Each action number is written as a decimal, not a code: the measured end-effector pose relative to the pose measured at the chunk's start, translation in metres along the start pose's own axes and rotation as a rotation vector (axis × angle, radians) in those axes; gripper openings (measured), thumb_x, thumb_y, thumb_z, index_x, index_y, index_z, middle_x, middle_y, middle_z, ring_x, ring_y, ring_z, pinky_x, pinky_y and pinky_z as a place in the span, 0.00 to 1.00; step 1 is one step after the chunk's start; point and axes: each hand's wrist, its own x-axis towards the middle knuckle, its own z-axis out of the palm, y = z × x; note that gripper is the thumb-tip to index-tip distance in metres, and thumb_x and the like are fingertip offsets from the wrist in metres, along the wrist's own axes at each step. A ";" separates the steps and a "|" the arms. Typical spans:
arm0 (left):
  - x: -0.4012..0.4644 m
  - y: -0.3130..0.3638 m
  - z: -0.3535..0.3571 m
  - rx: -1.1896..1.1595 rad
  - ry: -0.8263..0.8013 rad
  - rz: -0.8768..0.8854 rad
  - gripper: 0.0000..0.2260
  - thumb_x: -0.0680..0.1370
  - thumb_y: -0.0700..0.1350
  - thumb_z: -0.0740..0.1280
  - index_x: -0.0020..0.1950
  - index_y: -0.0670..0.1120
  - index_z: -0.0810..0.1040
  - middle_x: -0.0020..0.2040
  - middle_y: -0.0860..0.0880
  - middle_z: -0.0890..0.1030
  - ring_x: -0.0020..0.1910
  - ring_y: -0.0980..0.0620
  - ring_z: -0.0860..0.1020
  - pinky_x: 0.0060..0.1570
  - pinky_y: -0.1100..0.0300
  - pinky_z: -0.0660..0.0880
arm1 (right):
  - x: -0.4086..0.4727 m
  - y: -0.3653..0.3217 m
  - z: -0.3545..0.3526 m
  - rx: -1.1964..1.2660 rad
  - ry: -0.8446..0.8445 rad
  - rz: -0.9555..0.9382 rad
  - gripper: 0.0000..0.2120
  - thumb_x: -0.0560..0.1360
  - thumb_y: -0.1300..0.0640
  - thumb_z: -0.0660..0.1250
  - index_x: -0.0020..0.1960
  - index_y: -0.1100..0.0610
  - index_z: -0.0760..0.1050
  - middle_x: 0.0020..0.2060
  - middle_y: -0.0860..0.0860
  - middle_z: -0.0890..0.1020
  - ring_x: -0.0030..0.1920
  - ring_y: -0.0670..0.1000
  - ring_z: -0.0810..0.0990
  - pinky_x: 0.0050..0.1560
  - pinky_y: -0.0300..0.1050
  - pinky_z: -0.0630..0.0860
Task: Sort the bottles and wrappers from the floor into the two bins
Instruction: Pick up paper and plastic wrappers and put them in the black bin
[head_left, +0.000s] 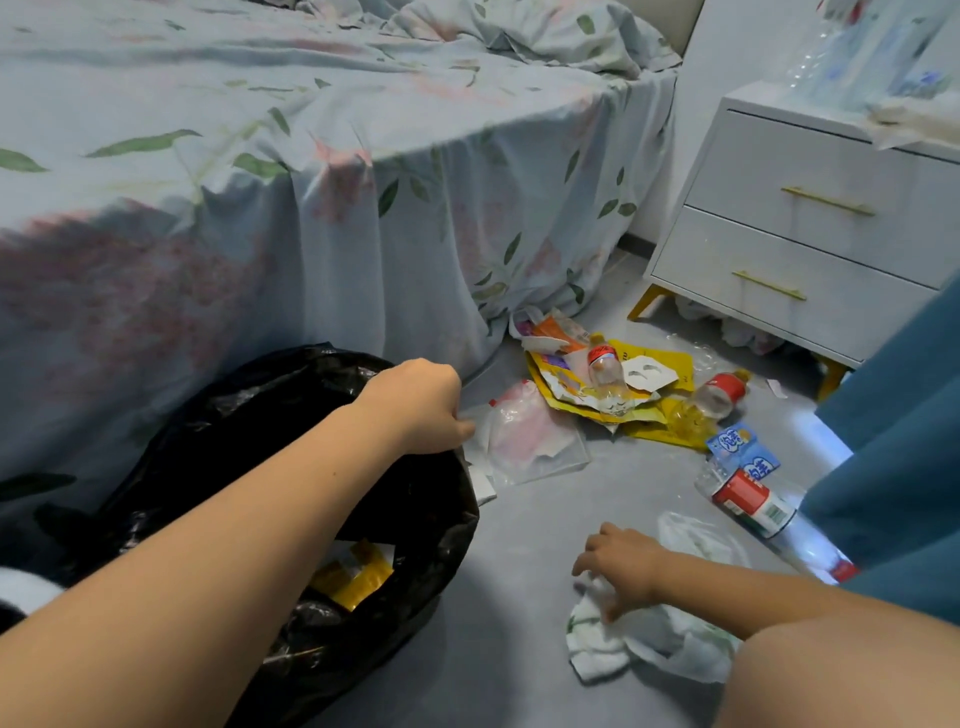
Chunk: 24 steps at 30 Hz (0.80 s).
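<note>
Fingers of the right hand (621, 566) curl down onto a crumpled white wrapper (649, 642) on the floor. Farther out, the left hand (421, 405) pinches a clear plastic wrapper (524, 439) at the rim of the black bin bag (291, 410) (yellow packaging already inside). Beyond lie bottles (605, 371) among yellow wrappers (660, 415), near the nightstand (810, 228).

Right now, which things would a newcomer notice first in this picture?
The litter pile of yellow wrappers and clear bottles lies on the grey floor between the bed and the white nightstand. Nearer, the left hand touches a clear plastic bag beside the black bin bag.
</note>
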 end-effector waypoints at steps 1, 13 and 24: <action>0.001 0.000 0.002 -0.001 -0.005 0.000 0.13 0.72 0.51 0.65 0.36 0.41 0.77 0.30 0.45 0.75 0.35 0.42 0.75 0.36 0.56 0.73 | 0.000 0.000 0.005 -0.001 0.009 -0.004 0.32 0.69 0.42 0.72 0.70 0.47 0.67 0.65 0.54 0.71 0.65 0.58 0.66 0.61 0.51 0.67; 0.000 -0.017 0.020 -0.044 0.035 0.081 0.11 0.75 0.53 0.63 0.49 0.52 0.82 0.51 0.49 0.79 0.54 0.47 0.75 0.56 0.49 0.74 | 0.004 -0.009 0.038 0.057 0.063 0.036 0.20 0.72 0.48 0.68 0.62 0.52 0.72 0.58 0.54 0.78 0.60 0.57 0.73 0.60 0.50 0.63; -0.049 -0.096 -0.005 -0.059 0.195 -0.327 0.19 0.74 0.49 0.67 0.64 0.46 0.75 0.62 0.44 0.76 0.62 0.43 0.74 0.60 0.52 0.72 | -0.007 -0.010 -0.075 1.057 0.529 0.073 0.11 0.70 0.50 0.74 0.48 0.55 0.81 0.44 0.50 0.84 0.44 0.48 0.81 0.44 0.39 0.76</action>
